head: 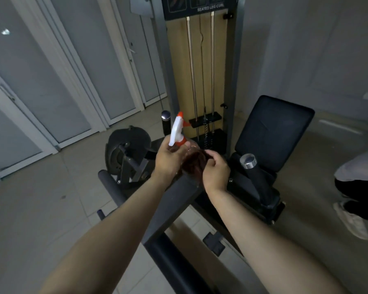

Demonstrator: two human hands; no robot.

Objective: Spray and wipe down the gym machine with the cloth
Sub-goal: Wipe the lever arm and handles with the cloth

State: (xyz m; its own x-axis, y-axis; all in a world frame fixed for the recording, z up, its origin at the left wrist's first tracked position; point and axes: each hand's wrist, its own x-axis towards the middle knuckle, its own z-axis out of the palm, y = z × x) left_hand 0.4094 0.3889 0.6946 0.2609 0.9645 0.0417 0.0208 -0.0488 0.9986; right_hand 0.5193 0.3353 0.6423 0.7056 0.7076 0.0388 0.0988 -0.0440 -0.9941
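Observation:
My left hand [168,161] grips a clear spray bottle [180,132] with a white and orange trigger head, held upright over the seated leg curl machine [202,81]. My right hand [216,172] holds a dark reddish-brown cloth [193,162], bunched against the bottle's body between both hands. The bottle's lower part is mostly hidden by the cloth and my fingers. Below the hands lie the machine's black seat and backrest [272,132] and a dark frame bar [172,209].
A chrome-capped black handle [250,164] stands right of my hands, another [165,122] behind the bottle. A round cam with a padded roller [125,149] sits at left. A crouching person's leg and white shoe [353,219] are at the right edge. Glass doors [51,81] line the left wall.

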